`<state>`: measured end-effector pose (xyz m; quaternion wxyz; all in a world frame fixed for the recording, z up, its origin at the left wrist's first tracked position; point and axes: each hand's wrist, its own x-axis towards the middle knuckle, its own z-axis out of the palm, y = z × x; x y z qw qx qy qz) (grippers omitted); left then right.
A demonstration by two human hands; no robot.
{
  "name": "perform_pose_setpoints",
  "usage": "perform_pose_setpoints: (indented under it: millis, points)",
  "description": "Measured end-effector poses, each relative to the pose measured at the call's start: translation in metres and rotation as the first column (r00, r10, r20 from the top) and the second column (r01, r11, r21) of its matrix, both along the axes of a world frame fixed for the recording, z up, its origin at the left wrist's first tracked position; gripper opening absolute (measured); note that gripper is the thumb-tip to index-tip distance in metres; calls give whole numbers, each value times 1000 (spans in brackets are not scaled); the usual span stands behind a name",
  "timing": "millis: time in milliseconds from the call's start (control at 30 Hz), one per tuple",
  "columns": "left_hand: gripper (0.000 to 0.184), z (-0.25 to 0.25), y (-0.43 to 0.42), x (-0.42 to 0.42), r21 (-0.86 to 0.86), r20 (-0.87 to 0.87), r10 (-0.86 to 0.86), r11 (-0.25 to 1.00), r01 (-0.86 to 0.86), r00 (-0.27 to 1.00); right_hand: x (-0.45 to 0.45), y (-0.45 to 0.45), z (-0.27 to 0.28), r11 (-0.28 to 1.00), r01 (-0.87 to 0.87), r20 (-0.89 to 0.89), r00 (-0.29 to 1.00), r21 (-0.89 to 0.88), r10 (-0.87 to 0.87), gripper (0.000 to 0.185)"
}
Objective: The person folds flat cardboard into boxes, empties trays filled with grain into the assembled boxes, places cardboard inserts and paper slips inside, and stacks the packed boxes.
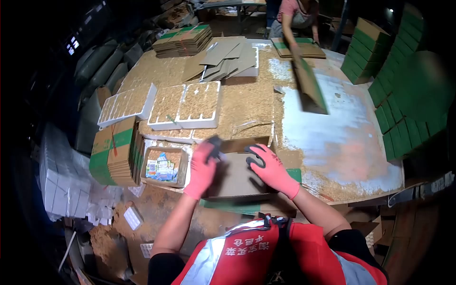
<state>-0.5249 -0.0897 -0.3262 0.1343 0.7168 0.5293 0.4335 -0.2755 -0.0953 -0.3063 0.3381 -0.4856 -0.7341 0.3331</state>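
In front of me at the table's near edge stands an open cardboard box [237, 176], its inside facing up and its far flap raised. My left hand [203, 166], in a pink glove with dark fingertips, is at the box's left side. Its fingers are smeared by motion, so whether they hold anything is unclear. My right hand [270, 170], gloved the same way, reaches over the box's right side. Its thumb and fingers are curved and apart, with the fingertips close to the far flap. Green-printed cardboard [230, 206] lies under the box.
Left of the box are a tray of small printed packets [164, 166] and a stack of flattened cartons [114, 149]. White foam trays of sawdust-like filling [185, 105] lie beyond. Across the table a person [297, 19] moves a carton [311, 88]. Green boxes [401, 114] are stacked at right.
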Motion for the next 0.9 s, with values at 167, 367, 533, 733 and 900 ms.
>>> perform_pose_setpoints:
  millis: [167, 367, 533, 733, 900]
  points:
    - [59, 15, -32, -11, -471, -215, -340, 857, 207, 916, 59, 18, 10, 961, 271, -85, 960, 50, -267, 40]
    - [57, -97, -29, -70, -703, 366, 141, 689, 174, 920, 87, 6, -188, 850, -95, -80, 995, -519, 63, 54]
    - [57, -115, -19, -25, -586, 596, 189, 767, 262, 780, 13, 2, -177, 735, 222, 132, 975, -640, -180, 107]
    - [58, -63, -37, 37, -557, 829, 283, 486, 674, 482, 78, -4, -93, 883, 58, -469, 830, -466, -302, 82]
    - [56, -90, 1, 165, -527, 694, 624, 102, 844, 358, 294, -48, -128, 631, 132, -532, 423, -765, -734, 63]
